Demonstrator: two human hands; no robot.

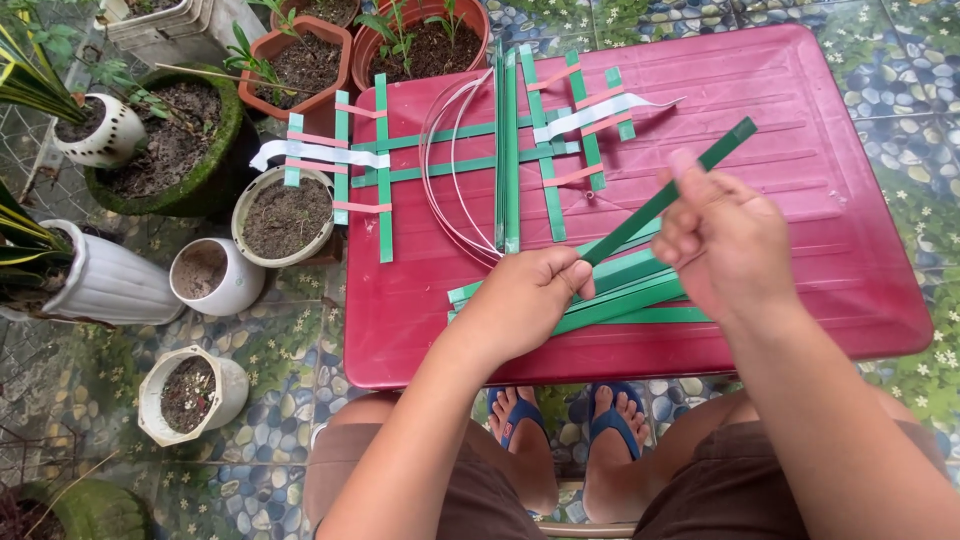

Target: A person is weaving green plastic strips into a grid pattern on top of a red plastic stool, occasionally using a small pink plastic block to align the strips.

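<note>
- The green strip [665, 195] lies on a slant above the red bench [800, 150]: its near end sits at the left hand [530, 295], its far end points up and to the right.
- The left hand's grip is pressed together, pinching that near end between thumb and fingers.
- The right hand [725, 240] closes around the strip's middle, further along its long axis; how tightly, I cannot tell.
- More loose green strips [620, 290] lie flat just beneath both hands; the woven strip lattice [470, 150] lies further off, to the left.
</note>
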